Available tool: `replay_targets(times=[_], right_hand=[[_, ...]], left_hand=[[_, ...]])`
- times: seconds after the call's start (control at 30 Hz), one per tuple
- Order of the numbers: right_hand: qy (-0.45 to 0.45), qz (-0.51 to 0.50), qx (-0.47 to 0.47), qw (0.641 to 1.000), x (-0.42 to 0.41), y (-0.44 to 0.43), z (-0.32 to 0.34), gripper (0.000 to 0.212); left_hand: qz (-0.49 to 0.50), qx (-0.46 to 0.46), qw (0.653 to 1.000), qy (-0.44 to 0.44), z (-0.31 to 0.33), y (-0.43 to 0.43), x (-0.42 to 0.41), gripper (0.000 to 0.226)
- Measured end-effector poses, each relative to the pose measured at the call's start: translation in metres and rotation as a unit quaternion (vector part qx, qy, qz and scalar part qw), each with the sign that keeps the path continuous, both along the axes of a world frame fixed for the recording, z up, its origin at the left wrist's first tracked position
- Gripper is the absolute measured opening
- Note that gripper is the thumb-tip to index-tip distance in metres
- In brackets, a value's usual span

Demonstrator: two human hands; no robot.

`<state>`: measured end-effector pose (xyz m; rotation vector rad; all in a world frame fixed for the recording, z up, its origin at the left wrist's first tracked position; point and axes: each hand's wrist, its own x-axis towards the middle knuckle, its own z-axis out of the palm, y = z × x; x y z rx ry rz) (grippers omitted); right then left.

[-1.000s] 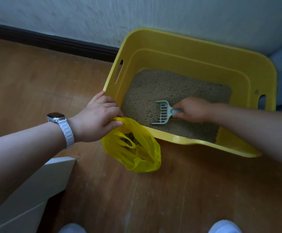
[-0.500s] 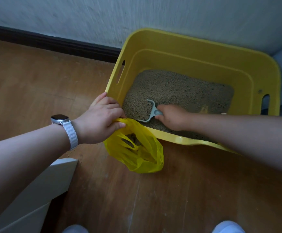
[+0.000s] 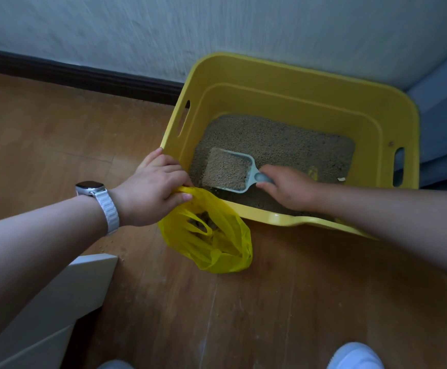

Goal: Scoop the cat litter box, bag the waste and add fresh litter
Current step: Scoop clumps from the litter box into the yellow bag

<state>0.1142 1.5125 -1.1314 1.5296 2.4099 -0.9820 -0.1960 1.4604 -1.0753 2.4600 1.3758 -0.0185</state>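
A yellow litter box point(image 3: 305, 83) stands on the wooden floor against the wall, with tan litter point(image 3: 283, 139) covering its bottom. My right hand point(image 3: 289, 186) grips the handle of a grey scoop point(image 3: 229, 169), which is heaped with litter just above the litter surface near the box's front left corner. My left hand point(image 3: 153, 189) grips the rim of a yellow plastic bag point(image 3: 217, 243) at that corner. The bag hangs open outside the box, with dark clumps inside.
A white panel edge point(image 3: 57, 296) sits at the lower left. A dark baseboard point(image 3: 78, 74) runs along the wall. Blue upholstery point(image 3: 443, 107) borders the box on the right. My shoes point(image 3: 355, 356) show at the bottom edge. Loose litter grains dot the floor.
The scoop was dragged left through the litter, turned on edge, and now sits face up, loaded with litter. My left hand and the bag stayed put.
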Motion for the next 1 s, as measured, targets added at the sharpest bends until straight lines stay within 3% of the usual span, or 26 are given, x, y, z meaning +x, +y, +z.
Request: replay_targets(times=[0.37, 1.0], right_hand=[[0.043, -0.135, 0.017, 0.990, 0.033, 0.007, 0.027, 0.019], [0.010, -0.109, 0.022, 0.994, 0.053, -0.008, 0.035, 0.017]], left_hand=[[0.001, 0.001, 1.000, 0.013, 0.002, 0.000, 0.001, 0.058], [-0.003, 0.005, 0.999, 0.038, 0.003, 0.001, 0.002, 0.063]])
